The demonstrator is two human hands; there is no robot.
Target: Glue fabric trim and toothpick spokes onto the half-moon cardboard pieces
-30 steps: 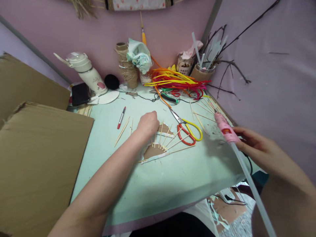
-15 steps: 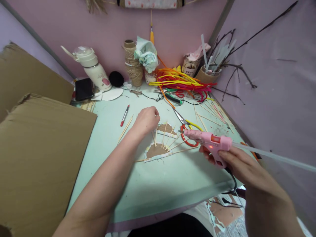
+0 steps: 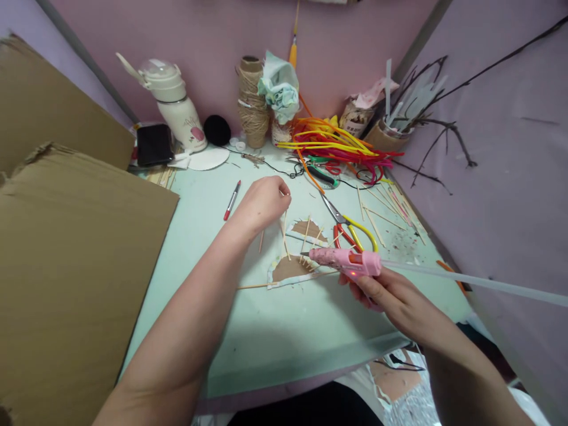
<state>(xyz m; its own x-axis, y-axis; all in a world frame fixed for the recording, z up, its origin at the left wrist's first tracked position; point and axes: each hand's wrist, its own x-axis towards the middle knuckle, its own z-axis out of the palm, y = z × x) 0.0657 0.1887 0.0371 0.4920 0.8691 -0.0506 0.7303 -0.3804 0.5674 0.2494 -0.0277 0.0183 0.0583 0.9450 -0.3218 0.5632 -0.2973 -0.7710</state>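
Observation:
My right hand [image 3: 386, 299] is wrapped round the grip of a pink hot glue gun [image 3: 335, 260], its indicator light glowing. A long clear glue stick [image 3: 470, 283] juts from the back. The nozzle points left, above a half-round cardboard piece [image 3: 286, 271] with a pale paper edge and thin wooden sticks fanning from it. Just beyond lies a second such cardboard piece [image 3: 314, 231]. My left hand [image 3: 265, 204] is pinched above and left of both, at the upper end of a thin wooden stick [image 3: 286, 236] whose lower end meets the front piece. Its fingertips are partly hidden.
Scissors [image 3: 339, 219] with red and yellow handles lie behind the glue gun. A red marker [image 3: 232, 200] lies left. Large cardboard sheets [image 3: 80, 266] stand at the left edge. Pipe cleaners [image 3: 337, 139], a twine cone [image 3: 254, 106], a bottle [image 3: 180, 115] and branches [image 3: 457, 139] line the back.
My right hand has brought the glue gun left, its nozzle now over the front cardboard piece. My left hand stays pinched in nearly the same place. The view has tilted down slightly.

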